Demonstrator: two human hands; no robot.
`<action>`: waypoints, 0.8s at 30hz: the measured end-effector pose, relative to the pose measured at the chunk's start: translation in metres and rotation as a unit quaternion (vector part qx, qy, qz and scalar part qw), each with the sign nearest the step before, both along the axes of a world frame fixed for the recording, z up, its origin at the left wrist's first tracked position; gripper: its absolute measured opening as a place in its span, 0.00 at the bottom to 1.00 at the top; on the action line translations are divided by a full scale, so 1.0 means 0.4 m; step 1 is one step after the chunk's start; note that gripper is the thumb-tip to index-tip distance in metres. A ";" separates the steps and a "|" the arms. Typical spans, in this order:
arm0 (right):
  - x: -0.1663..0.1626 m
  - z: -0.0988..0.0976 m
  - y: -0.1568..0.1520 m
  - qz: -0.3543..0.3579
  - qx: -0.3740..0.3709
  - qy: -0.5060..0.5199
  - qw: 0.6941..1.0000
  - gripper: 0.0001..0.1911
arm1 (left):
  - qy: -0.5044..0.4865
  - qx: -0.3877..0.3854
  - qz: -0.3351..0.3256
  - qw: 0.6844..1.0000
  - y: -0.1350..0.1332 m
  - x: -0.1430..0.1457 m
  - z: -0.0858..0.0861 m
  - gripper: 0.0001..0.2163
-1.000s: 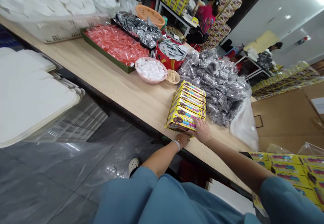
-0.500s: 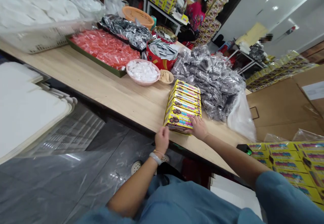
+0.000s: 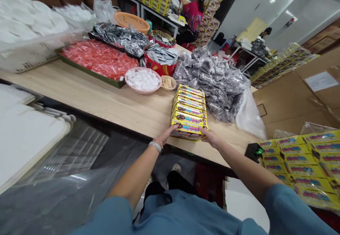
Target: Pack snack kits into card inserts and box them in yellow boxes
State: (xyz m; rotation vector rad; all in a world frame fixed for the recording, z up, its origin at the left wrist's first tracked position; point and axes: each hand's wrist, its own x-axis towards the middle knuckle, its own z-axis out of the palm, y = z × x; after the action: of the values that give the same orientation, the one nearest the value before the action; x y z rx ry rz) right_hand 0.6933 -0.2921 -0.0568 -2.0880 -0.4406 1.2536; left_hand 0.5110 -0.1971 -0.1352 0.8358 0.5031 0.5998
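Note:
A row of several yellow printed boxes (image 3: 189, 112) stands on the wooden table, packed face to face near its front edge. My left hand (image 3: 166, 133) grips the near left corner of the row, thumb on the printed face. At the near right corner my right hand (image 3: 210, 136) holds the row the same way, its thumb bent over the front box. The other fingers of both hands are partly hidden. Just beyond the row are a small basket of wooden sticks (image 3: 168, 82) and a pink basket of white packets (image 3: 143, 80).
Grey plastic-wrapped packs (image 3: 215, 82) are heaped right of the row. A tray of red packets (image 3: 98, 59), a red tub of silver sachets (image 3: 160, 59) and a white crate (image 3: 34, 56) line the back left. A cardboard carton (image 3: 284, 100) and stacked yellow boxes (image 3: 302, 164) stand at right.
My left hand has opened from a closed fist beside the row and taken hold of its left corner. My right hand has shifted from the front face to the right corner.

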 end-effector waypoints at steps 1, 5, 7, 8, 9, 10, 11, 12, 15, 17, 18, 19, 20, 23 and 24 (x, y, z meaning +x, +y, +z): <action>0.001 0.001 0.001 0.006 0.001 0.001 1.000 0.24 | 0.006 -0.003 0.003 1.000 0.002 -0.002 0.002 0.29; 0.031 -0.010 -0.036 0.054 0.025 0.019 0.998 0.25 | 0.039 0.010 0.006 0.999 0.007 -0.010 0.013 0.27; 0.047 -0.044 -0.082 0.102 0.070 0.014 0.992 0.25 | 0.083 0.040 -0.012 0.996 0.012 -0.022 0.031 0.26; 0.051 -0.071 -0.107 0.124 0.091 -0.009 0.988 0.25 | 0.132 0.069 -0.009 0.989 0.015 -0.028 0.046 0.25; 0.050 -0.103 -0.129 0.141 0.110 -0.051 0.983 0.26 | 0.201 0.115 0.015 0.973 0.018 -0.032 0.065 0.26; 0.046 -0.139 -0.145 0.151 0.126 -0.103 0.975 0.27 | 0.278 0.180 0.057 0.942 0.018 -0.031 0.088 0.26; 0.038 -0.175 -0.154 0.153 0.139 -0.152 0.967 0.28 | 0.345 0.264 0.105 0.895 0.016 -0.024 0.114 0.25; 0.030 -0.210 -0.155 0.147 0.151 -0.187 0.959 0.28 | 0.385 0.361 0.137 0.839 0.011 -0.010 0.142 0.23; 0.014 -0.285 -0.126 0.118 0.209 -0.228 0.944 0.24 | 0.360 0.635 0.047 0.682 -0.029 0.068 0.210 0.18; 0.018 -0.312 -0.106 0.102 0.233 -0.248 0.935 0.24 | 0.355 0.720 -0.066 0.592 -0.060 0.129 0.223 0.20; 0.024 -0.323 -0.100 0.102 0.240 -0.260 0.930 0.24 | 0.378 0.737 -0.098 0.552 -0.072 0.154 0.219 0.22; 0.030 -0.333 -0.098 0.107 0.244 -0.269 0.926 0.24 | 0.407 0.743 -0.114 0.519 -0.081 0.171 0.210 0.24; 0.038 -0.343 -0.099 0.115 0.247 -0.274 0.922 0.23 | 0.431 0.745 -0.123 0.494 -0.085 0.181 0.199 0.25; 0.059 -0.370 -0.107 0.155 0.274 -0.280 0.907 0.21 | 0.443 0.759 -0.141 0.455 -0.082 0.178 0.175 0.22; 0.067 -0.377 -0.109 0.170 0.286 -0.282 0.900 0.20 | 0.442 0.765 -0.142 0.447 -0.080 0.172 0.173 0.21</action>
State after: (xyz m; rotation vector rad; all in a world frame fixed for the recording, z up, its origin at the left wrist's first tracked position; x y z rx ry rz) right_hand 0.7200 -0.3359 -0.2077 -1.8533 -1.3091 0.5405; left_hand 0.5798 -0.2292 -0.0660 3.0579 0.6388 0.0463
